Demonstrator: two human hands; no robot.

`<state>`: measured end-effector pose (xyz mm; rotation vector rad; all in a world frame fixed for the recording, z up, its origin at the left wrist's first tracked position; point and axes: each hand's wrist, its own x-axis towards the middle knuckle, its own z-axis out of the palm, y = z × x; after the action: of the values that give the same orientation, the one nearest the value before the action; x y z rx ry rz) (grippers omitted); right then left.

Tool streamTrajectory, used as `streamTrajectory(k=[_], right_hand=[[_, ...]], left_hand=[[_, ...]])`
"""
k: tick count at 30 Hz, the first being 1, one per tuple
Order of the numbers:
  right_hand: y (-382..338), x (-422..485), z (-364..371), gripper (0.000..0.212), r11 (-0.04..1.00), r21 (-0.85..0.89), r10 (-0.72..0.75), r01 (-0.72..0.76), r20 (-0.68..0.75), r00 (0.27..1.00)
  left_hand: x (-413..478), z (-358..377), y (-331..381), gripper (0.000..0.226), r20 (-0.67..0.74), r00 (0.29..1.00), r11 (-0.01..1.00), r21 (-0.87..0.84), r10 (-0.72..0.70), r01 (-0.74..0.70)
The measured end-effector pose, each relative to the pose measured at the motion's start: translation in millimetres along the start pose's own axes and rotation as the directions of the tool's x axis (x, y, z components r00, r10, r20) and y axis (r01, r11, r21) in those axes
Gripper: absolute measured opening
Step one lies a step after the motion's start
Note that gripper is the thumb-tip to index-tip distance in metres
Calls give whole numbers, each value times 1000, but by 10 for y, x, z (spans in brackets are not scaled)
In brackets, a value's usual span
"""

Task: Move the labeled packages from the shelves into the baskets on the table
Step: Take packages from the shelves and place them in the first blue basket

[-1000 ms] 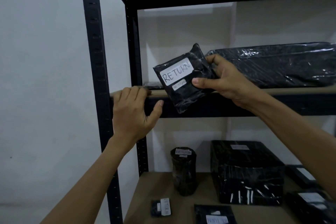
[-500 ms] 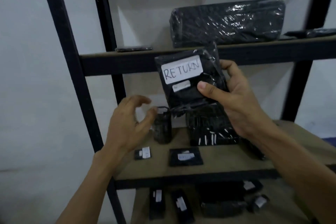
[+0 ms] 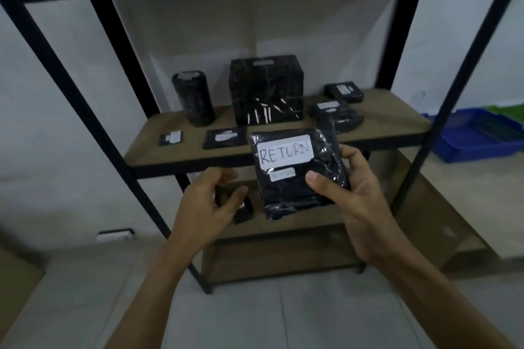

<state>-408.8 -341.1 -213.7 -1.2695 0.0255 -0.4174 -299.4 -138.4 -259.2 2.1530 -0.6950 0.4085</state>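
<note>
Package: black wrapped package (image 3: 297, 178) with a white label (image 3: 283, 151) reading RETURN; it is held in the air in front of the middle shelf (image 3: 391, 122) and rests on nothing.
Change, package: one second ago it sat at the edge of the upper shelf; it is now lifted clear and brought down and toward the person.
Change, left hand: it has left the shelf edge it rested on.
Meaning for task: the pick-up is judged complete; the carry to a basket remains. The label faces the person, so reading it to choose the basket is likely the step in hand.
Baskets: blue basket (image 3: 482, 142) and green basket (image 3: 507, 110) at far right, well apart from the package.
Right hand (image 3: 357, 201): grasps the package's lower right part, thumb across the front, fingers behind, forearm reaching in from lower right.
Left hand (image 3: 207, 207): just beside the package's lower left, not touching it; fingers loosely curled, holding nothing.
Remaining stock: cylinder (image 3: 195, 99), box (image 3: 266, 88) and several flat packs on the middle shelf.
</note>
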Motion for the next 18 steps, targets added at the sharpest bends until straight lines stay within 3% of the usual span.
streamTrajectory(k=[7,10,18], right_hand=[[220,-749,-377,51,992,-17,123,-128,-170,978],[274,-1002,-505,53,989,-26,137,-149,-256,957],[241,-1471,-1105,48,982,-18,163,-188,-420,893]], left_hand=[[-564,313,197,14,105,993,992,-112,-49,61],[-744,435,255,13,149,989,991,-131,-2,22],[-1029,909,579,12,270,962,972,-211,-44,104]])
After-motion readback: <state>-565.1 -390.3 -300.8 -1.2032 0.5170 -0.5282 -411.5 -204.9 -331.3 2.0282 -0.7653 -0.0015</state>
